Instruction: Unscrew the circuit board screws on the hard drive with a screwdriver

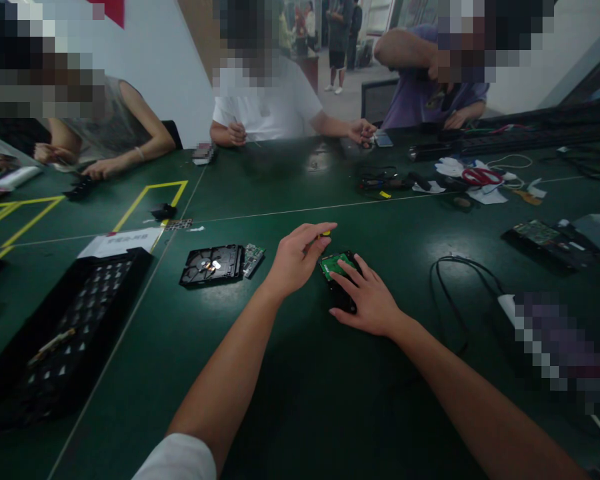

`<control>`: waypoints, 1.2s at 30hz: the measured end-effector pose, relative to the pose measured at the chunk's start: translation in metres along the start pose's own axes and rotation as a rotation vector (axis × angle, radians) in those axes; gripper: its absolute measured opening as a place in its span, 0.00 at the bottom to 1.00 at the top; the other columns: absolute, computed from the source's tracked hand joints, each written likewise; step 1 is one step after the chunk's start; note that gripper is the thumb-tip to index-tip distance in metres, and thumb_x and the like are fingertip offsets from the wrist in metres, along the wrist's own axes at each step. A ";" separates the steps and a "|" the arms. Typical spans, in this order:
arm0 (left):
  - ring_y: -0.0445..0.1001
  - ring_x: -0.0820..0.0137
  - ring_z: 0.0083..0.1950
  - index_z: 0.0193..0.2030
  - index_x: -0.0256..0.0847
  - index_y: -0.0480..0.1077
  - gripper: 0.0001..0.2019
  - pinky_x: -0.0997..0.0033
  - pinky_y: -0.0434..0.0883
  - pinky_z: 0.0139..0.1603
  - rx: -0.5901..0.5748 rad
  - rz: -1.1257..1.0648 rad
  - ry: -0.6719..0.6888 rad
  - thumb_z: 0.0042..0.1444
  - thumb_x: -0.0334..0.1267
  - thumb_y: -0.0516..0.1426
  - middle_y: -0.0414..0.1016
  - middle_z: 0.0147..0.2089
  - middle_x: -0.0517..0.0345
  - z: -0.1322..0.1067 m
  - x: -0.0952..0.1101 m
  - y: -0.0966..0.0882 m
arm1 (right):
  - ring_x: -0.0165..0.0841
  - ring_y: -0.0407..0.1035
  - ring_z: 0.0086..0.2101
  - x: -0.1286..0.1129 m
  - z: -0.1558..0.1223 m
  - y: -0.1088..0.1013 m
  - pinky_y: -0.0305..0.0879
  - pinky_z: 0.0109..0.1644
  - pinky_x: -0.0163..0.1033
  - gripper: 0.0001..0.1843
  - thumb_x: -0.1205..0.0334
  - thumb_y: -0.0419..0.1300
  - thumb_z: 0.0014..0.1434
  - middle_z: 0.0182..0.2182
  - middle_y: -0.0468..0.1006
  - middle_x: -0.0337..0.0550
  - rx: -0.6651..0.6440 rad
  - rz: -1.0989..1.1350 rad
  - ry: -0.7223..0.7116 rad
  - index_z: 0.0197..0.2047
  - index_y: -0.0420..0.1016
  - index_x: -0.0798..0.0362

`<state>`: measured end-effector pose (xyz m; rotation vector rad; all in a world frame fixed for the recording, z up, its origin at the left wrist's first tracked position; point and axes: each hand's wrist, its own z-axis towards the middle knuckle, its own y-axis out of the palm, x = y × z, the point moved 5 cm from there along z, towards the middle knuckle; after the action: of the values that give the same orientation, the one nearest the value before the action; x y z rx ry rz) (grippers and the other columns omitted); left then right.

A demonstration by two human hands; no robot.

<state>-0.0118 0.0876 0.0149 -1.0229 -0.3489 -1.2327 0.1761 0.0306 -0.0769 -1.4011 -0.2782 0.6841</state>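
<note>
My left hand [300, 259] is closed in a pinch, thumb against fingertips, on a small yellow thing [325, 234] that is mostly hidden. It hovers at the upper left of a black hard drive [341, 297] with a green circuit board [336, 267] facing up. Across that drive lies my right hand [371, 300], its fingers spread over the board and its thumb near the lower edge. To the left of my hands, a second hard drive [213, 265] rests on the table with a loose circuit board [253, 260] against its right side.
A long black tray [75, 333] with small parts stands on the green table [280, 413] at left. A black cable [437, 280] and electronic device [543, 241] lie at right. Tools [385, 181] and red-white wiring [480, 176] sit farther back. Three people work across the table.
</note>
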 end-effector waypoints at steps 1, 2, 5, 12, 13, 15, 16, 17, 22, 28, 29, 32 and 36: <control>0.80 0.68 0.51 0.61 0.49 0.76 0.14 0.70 0.79 0.46 0.024 0.025 -0.003 0.72 0.37 0.57 0.80 0.56 0.53 0.000 0.000 -0.002 | 0.65 0.38 0.76 0.000 0.000 0.000 0.52 0.73 0.72 0.45 0.30 0.56 0.65 0.77 0.56 0.51 -0.003 0.001 0.001 0.76 0.63 0.47; 0.80 0.68 0.49 0.59 0.48 0.77 0.13 0.70 0.79 0.46 0.046 0.050 -0.007 0.71 0.38 0.59 0.80 0.54 0.53 0.000 0.000 -0.003 | 0.65 0.38 0.76 0.000 0.000 0.000 0.52 0.73 0.72 0.45 0.30 0.56 0.65 0.77 0.56 0.50 -0.007 0.003 0.003 0.76 0.63 0.47; 0.80 0.70 0.45 0.57 0.46 0.77 0.11 0.71 0.78 0.44 0.122 0.138 -0.016 0.69 0.40 0.62 0.79 0.51 0.53 0.000 0.000 -0.007 | 0.65 0.38 0.76 0.000 0.001 0.000 0.53 0.72 0.72 0.45 0.30 0.56 0.65 0.77 0.55 0.50 -0.015 0.006 0.012 0.76 0.62 0.46; 0.80 0.64 0.53 0.61 0.42 0.74 0.16 0.66 0.78 0.51 0.152 0.324 0.052 0.71 0.43 0.60 0.80 0.56 0.49 -0.002 0.007 -0.006 | 0.65 0.38 0.76 -0.001 0.000 -0.001 0.54 0.72 0.71 0.45 0.31 0.57 0.65 0.77 0.56 0.50 -0.003 0.001 0.012 0.76 0.63 0.47; 0.80 0.63 0.54 0.64 0.42 0.72 0.17 0.64 0.78 0.54 0.136 0.336 0.065 0.72 0.42 0.58 0.80 0.57 0.48 -0.002 0.008 -0.004 | 0.66 0.38 0.76 -0.001 0.000 0.000 0.54 0.72 0.71 0.45 0.31 0.58 0.65 0.77 0.56 0.51 -0.001 0.000 0.010 0.76 0.63 0.48; 0.80 0.63 0.57 0.67 0.40 0.70 0.18 0.62 0.77 0.58 0.118 0.350 0.084 0.75 0.40 0.54 0.79 0.60 0.46 -0.003 0.009 -0.002 | 0.66 0.38 0.76 -0.001 0.000 0.000 0.54 0.72 0.72 0.45 0.31 0.58 0.65 0.77 0.56 0.52 0.001 0.001 0.004 0.76 0.63 0.49; 0.79 0.63 0.57 0.67 0.40 0.70 0.18 0.62 0.76 0.59 0.117 0.350 0.088 0.75 0.39 0.52 0.79 0.60 0.46 -0.003 0.009 -0.001 | 0.66 0.38 0.76 -0.001 0.000 0.000 0.54 0.72 0.72 0.45 0.32 0.58 0.65 0.77 0.56 0.52 0.004 0.002 0.001 0.76 0.63 0.49; 0.79 0.64 0.57 0.67 0.41 0.70 0.18 0.63 0.77 0.58 0.116 0.347 0.087 0.75 0.38 0.51 0.79 0.60 0.47 -0.003 0.009 -0.001 | 0.66 0.38 0.76 -0.001 0.000 -0.001 0.53 0.73 0.72 0.45 0.32 0.59 0.65 0.77 0.56 0.52 0.007 0.003 -0.002 0.76 0.64 0.49; 0.78 0.68 0.48 0.66 0.44 0.71 0.17 0.68 0.78 0.48 0.116 0.327 0.046 0.74 0.40 0.55 0.77 0.54 0.50 -0.003 0.004 -0.001 | 0.66 0.39 0.76 -0.002 0.001 -0.001 0.52 0.73 0.71 0.45 0.32 0.58 0.65 0.77 0.56 0.51 0.003 -0.002 -0.001 0.76 0.64 0.49; 0.77 0.65 0.55 0.67 0.45 0.70 0.18 0.63 0.77 0.56 0.063 0.302 0.074 0.75 0.38 0.53 0.75 0.59 0.48 -0.002 0.006 0.000 | 0.66 0.38 0.76 -0.001 0.000 -0.001 0.53 0.73 0.70 0.45 0.32 0.58 0.65 0.77 0.56 0.51 0.000 -0.004 0.012 0.76 0.63 0.49; 0.76 0.64 0.58 0.69 0.45 0.67 0.19 0.62 0.76 0.59 0.047 0.281 0.083 0.75 0.36 0.52 0.74 0.61 0.47 -0.001 0.007 0.000 | 0.66 0.38 0.76 -0.001 0.000 -0.001 0.54 0.73 0.70 0.45 0.32 0.58 0.65 0.77 0.56 0.51 -0.001 -0.004 0.012 0.76 0.63 0.49; 0.76 0.65 0.60 0.70 0.43 0.66 0.19 0.61 0.74 0.62 0.033 0.242 0.099 0.75 0.33 0.50 0.75 0.61 0.48 -0.001 0.008 0.001 | 0.66 0.38 0.76 -0.001 0.000 -0.001 0.54 0.73 0.70 0.45 0.31 0.58 0.64 0.77 0.57 0.50 0.004 -0.001 0.009 0.76 0.63 0.48; 0.76 0.67 0.51 0.65 0.44 0.70 0.16 0.64 0.77 0.53 0.072 0.268 0.053 0.74 0.36 0.54 0.74 0.54 0.50 -0.002 0.004 -0.001 | 0.67 0.38 0.76 0.000 0.000 0.001 0.54 0.72 0.72 0.45 0.31 0.58 0.64 0.77 0.56 0.49 0.015 0.000 0.013 0.76 0.63 0.47</control>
<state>-0.0118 0.0835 0.0170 -0.9401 -0.2060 -0.9970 0.1760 0.0306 -0.0779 -1.3907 -0.2629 0.6757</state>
